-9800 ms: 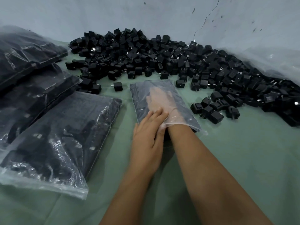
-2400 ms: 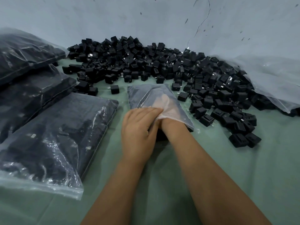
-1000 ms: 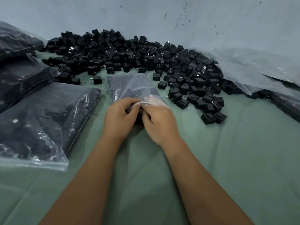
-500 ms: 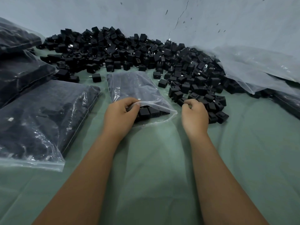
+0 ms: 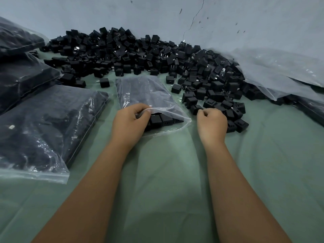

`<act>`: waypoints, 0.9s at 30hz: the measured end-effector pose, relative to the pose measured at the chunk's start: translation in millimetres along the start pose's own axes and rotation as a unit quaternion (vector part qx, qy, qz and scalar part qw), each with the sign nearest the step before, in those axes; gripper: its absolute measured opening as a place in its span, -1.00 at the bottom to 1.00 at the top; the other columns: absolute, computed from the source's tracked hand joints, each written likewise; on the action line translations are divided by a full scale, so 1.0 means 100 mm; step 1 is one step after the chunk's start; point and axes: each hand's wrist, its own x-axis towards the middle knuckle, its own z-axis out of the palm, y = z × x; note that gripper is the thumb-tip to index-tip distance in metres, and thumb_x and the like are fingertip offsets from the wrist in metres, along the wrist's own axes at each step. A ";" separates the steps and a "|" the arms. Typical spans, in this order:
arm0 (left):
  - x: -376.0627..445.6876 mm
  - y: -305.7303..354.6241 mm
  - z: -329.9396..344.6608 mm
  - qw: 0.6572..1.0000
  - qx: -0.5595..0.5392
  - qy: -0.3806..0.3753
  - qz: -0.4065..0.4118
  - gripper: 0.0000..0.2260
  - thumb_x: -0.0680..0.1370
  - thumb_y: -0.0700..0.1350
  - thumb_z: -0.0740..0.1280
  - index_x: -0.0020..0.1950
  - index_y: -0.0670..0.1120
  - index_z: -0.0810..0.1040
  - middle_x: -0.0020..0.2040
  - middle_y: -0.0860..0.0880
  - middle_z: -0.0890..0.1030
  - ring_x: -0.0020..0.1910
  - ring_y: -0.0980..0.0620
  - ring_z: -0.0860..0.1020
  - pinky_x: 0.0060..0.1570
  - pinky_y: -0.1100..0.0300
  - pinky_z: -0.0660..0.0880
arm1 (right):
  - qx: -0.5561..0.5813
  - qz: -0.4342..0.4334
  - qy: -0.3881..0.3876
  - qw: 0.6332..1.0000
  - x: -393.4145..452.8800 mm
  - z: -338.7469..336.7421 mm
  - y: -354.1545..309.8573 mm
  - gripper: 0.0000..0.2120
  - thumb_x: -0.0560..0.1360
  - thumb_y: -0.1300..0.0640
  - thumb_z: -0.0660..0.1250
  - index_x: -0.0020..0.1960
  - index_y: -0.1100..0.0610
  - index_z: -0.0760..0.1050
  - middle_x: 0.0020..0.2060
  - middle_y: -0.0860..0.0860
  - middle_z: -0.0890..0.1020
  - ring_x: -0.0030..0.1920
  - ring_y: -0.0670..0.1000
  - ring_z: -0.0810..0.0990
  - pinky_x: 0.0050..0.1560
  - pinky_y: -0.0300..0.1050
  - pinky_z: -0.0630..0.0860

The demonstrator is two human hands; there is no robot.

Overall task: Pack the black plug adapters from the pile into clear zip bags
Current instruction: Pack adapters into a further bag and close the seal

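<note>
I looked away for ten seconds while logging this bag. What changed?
The right hand came out of the zip bag and moved right to the adapter pile, fingers curled at its near edge. The left hand now pinches the bag's mouth open. The filled bags stayed put.

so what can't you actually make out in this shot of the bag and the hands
- Head view: whether the right hand grips an adapter; its curled fingers hide the grasp.
- How many adapters the zip bag holds; glare and the left hand cover them.
- Filled bags at left: cut by the frame edge.
</note>
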 end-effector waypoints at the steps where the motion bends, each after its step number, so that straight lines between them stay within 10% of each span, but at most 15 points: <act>1: 0.00 0.00 0.00 1.000 0.000 0.000 0.000 -0.85 0.57 -0.07 0.32 -0.14 0.12 0.64 -0.23 0.08 0.64 -0.20 0.14 0.55 -0.23 0.33 0.42 | 0.019 -0.002 0.035 0.999 -0.01 -0.02 -0.04 -0.61 0.53 0.19 0.19 -0.44 0.15 0.20 -0.52 0.00 0.25 -0.46 -0.02 0.18 -0.42 -0.12 0.10; 7: 0.00 0.01 0.00 1.000 -0.008 0.002 -0.004 -0.83 0.57 -0.07 0.33 -0.17 0.14 0.62 -0.22 0.08 0.65 -0.17 0.10 0.58 -0.13 0.20 0.47 | 0.243 -0.124 0.127 0.953 -0.35 -0.05 -0.45 -0.75 0.37 0.16 0.22 -0.47 0.15 0.30 -0.52 -0.08 0.34 -0.44 -0.10 0.29 -0.42 -0.23 0.21; 19: -0.01 0.09 0.00 0.994 -0.078 0.078 -0.017 -0.84 0.56 -0.13 0.30 0.04 0.00 0.66 -0.01 0.08 0.67 0.04 0.05 0.62 0.11 -0.06 0.55 | 0.029 -0.292 0.048 0.955 -0.55 0.15 -0.55 -0.77 0.51 0.21 0.33 -0.31 0.24 0.57 -0.35 0.06 0.58 -0.26 0.11 0.51 -0.25 -0.02 0.47; 27: 0.00 0.08 0.01 0.990 0.021 0.102 0.099 -0.73 0.56 -0.14 0.25 0.21 -0.06 0.62 0.06 0.18 0.58 0.08 0.16 0.53 0.12 0.28 0.45 | -0.005 -0.277 -0.107 0.955 -0.63 0.28 -0.67 -0.78 0.55 0.18 0.23 0.10 0.25 0.57 0.07 0.08 0.57 0.13 0.05 0.46 0.19 -0.18 0.33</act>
